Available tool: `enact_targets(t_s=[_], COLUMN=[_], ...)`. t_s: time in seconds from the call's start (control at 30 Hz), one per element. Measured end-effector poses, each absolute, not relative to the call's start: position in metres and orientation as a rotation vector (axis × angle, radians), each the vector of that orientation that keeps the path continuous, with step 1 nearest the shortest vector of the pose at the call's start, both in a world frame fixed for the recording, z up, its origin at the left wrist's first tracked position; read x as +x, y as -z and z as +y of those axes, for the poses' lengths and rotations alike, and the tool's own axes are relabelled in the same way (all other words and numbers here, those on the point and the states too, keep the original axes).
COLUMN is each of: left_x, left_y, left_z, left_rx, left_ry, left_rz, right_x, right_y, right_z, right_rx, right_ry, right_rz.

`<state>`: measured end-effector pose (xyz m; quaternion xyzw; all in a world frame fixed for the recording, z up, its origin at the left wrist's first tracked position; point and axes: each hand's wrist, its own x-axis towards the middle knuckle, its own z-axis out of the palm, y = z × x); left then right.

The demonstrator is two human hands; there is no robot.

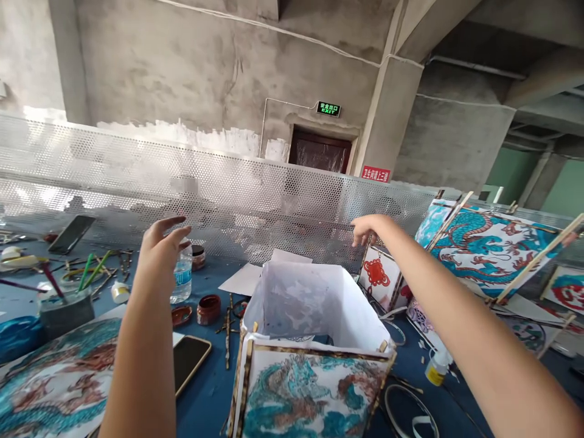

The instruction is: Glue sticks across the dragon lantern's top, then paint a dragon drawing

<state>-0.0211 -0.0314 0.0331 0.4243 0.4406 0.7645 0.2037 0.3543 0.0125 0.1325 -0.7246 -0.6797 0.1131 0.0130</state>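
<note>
Both arms reach forward above the table, one on each side of a box-shaped paper lantern (314,395). Its front panel carries a painted teal and brown dragon, and dark-marked sticks edge it. The top is open, showing white inner walls. My left hand (162,243) is raised with its fingers apart and partly bent, holding nothing visible. It overlaps the top of a water bottle (182,280) in view; whether it touches the bottle is unclear. My right hand (368,229) hangs in the air with loose, spread fingers above a small panel with a red knot picture (376,272).
At left lie a dragon painting (68,377), a brush pot (66,313) and a phone (194,362). Paint jars (208,309) stand behind. Another dragon lantern (488,243) and a glue bottle (438,367) are at right. A perforated metal screen (274,207) borders the table's back.
</note>
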Motion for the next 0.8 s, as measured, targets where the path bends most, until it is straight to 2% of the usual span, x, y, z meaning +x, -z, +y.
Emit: enact_targets(t_s=[0.1,0.23,0.3,0.4,0.5,0.6,0.7,0.8], left_x=[-0.013,0.009,0.021,0.036,0.046,0.049,0.048,0.046], left_y=[-0.036,-0.042,-0.043,-0.039,-0.032,-0.025,-0.021,-0.019], left_z=[-0.032,-0.038,-0.041,-0.04,-0.033,-0.023,-0.016,-0.014], left_rx=[1.229,1.342,1.444,1.736,1.936,2.0,2.067,2.097], left_ry=[-2.09,-1.915,-1.762,-1.418,-1.122,-1.051,-1.067,-1.074], left_rz=[1.205,1.115,1.14,1.141,1.038,1.004,1.018,1.058], right_x=[0.347,0.314,0.294,0.268,0.248,0.232,0.218,0.21], right_y=[-0.139,-0.135,-0.124,-0.098,-0.076,-0.069,-0.073,-0.077], right_z=[0.003,-0.029,-0.044,-0.054,-0.057,-0.062,-0.072,-0.082], right_rx=[-2.142,-1.438,-1.273,-1.305,-1.474,-1.541,-1.391,-1.266], right_ry=[-0.515,-0.884,-1.103,-1.216,-1.087,-1.121,-1.285,-1.285], right_rz=[-2.198,-2.559,-2.757,-3.012,-3.193,-3.36,-3.373,-3.337])
